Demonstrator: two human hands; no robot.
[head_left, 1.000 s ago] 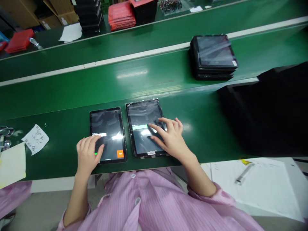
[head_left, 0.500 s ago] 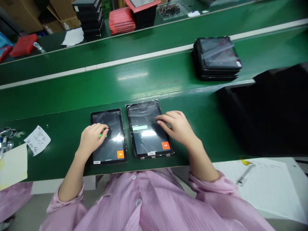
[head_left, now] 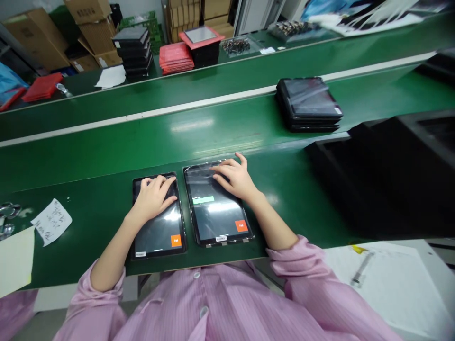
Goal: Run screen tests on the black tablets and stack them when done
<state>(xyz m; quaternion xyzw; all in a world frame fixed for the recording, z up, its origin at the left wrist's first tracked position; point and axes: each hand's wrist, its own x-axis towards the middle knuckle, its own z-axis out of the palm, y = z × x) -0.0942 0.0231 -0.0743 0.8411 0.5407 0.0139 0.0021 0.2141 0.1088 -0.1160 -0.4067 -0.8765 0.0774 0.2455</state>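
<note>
Two dark-screened tablets lie side by side, face up, on the green bench. Over the upper half of the left tablet (head_left: 161, 227) rests my left hand (head_left: 153, 196), fingers spread and nothing held. An orange button shows in that tablet's lower right corner. The right tablet (head_left: 213, 220) displays a green bar and a red-orange "Fail" button, with clear film at its top edge. My right hand (head_left: 236, 179) is above its upper part, fingers apart, the index fingertip at or just over the screen. Whether the fingertips touch the glass, I cannot tell.
Behind runs a green conveyor (head_left: 152, 135) with a stack of tablets (head_left: 309, 104). A large black box (head_left: 387, 180) stands at the right. A handwritten note (head_left: 52, 221) and a pale sheet (head_left: 16, 260) lie left. Red pouches (head_left: 176, 58) sit on the far bench.
Both hands have moved up their screens, toward the tablets' top ends, and their fingers have spread more. The camera view has tilted up, showing more of the far bench.
</note>
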